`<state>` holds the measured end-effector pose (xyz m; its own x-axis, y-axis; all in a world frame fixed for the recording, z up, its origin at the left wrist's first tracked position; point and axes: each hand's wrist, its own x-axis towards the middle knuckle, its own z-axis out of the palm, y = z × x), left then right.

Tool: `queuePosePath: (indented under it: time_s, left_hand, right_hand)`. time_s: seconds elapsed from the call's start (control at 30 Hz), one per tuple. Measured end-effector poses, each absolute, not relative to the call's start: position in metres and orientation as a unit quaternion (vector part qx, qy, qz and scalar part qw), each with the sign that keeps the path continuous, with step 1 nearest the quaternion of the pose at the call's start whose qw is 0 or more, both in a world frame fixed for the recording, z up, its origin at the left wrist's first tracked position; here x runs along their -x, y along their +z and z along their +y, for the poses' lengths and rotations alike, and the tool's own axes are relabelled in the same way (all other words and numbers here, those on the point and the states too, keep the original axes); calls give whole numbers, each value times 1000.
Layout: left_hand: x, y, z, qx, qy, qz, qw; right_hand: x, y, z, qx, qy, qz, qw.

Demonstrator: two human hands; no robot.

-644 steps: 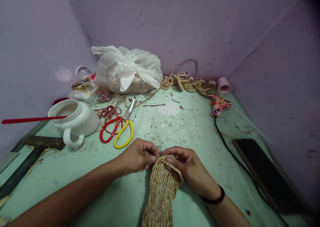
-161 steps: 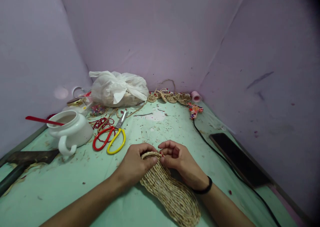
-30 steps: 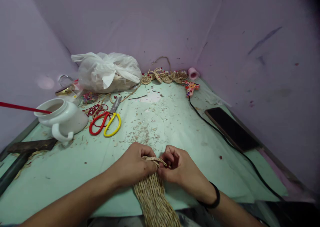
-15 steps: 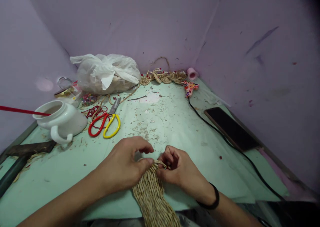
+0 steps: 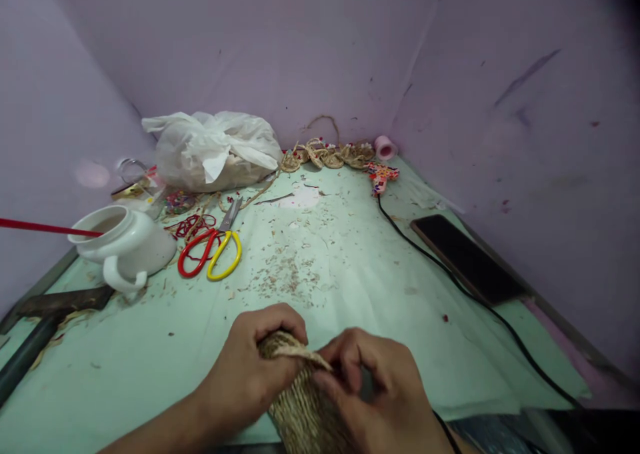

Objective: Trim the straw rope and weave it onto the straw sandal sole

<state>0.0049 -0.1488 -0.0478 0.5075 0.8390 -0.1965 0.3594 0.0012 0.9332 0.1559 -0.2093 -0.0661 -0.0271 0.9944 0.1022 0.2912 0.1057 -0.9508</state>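
A flat woven straw strip [image 5: 300, 411] hangs over the near table edge toward me. My left hand [image 5: 255, 367] is closed round its upper end, thumb in front and fingers behind. Along that end runs a pale straw strand [image 5: 295, 351]. My right hand [image 5: 377, 381] pinches the strand's tip between thumb and fingers, just right of the left hand. The fingertips of the right hand are slightly blurred.
Scissors [image 5: 220, 247] with red and yellow handles lie beside a white pot [image 5: 135, 241]. A hammer [image 5: 60, 301] is at the left edge. A white plastic bag [image 5: 215, 151] stands behind. At right lie a phone [image 5: 460, 254] and black cable [image 5: 435, 267].
Both hands have moved down toward me with the woven strip. The strip's end is now tilted up, and my left fingers, earlier apart above it, have closed round it.
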Motion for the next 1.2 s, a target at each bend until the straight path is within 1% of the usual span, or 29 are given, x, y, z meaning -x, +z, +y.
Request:
queuePosePath:
  time_s: [0.07,0.13,0.27,0.37,0.43,0.5,0.6,0.63,0.7,0.77,0.87,0.93,1.03,1.2]
  left_hand:
    - [2,-54,-157,-706,312,410,486]
    - [9,-59,-164,-743,362,371,424]
    - [18,-61,-169,-818,356,323,316]
    - [17,-56,-167,-848,322,325,266]
    - [17,-53,-165,-864,295,323,247]
    - [18,-53,-166,-874,298,310,225]
    - [22,-56,-166,-865,325,303,234]
    - [24,-57,-166,-858,322,314,250]
    - [26,-56,-163,-844,305,340,281]
    - [26,-53,-160,-839,286,354,298]
    - [22,-45,-157,-844,286,345,294]
    - [19,-40,-157,-852,314,315,276]
    - [18,-39,-160,-862,346,275,246]
    - [33,-48,-164,-884,301,270,235]
  right_hand:
    - [-155,-71,-216,474,354,-698,403]
    - [-153,-78,-220,416,324,-770,359]
    - [-148,-93,-222,419,314,-785,330]
    - [-148,-95,-221,417,363,-758,346]
    - [-151,-90,-219,412,420,-724,360]
    - [-156,-81,-217,398,484,-684,374]
    - [-161,-63,-211,430,550,-556,451]
    - [-162,-58,-208,453,571,-507,460]
    - [-163,-52,-200,497,608,-440,435]
    - [-162,-50,-192,519,627,-429,392]
    - [-163,-52,-182,486,665,-457,335]
    - [-163,-52,-178,445,691,-478,310]
    - [-163,-50,-175,420,695,-504,295]
    - [-164,-45,-171,411,666,-551,292]
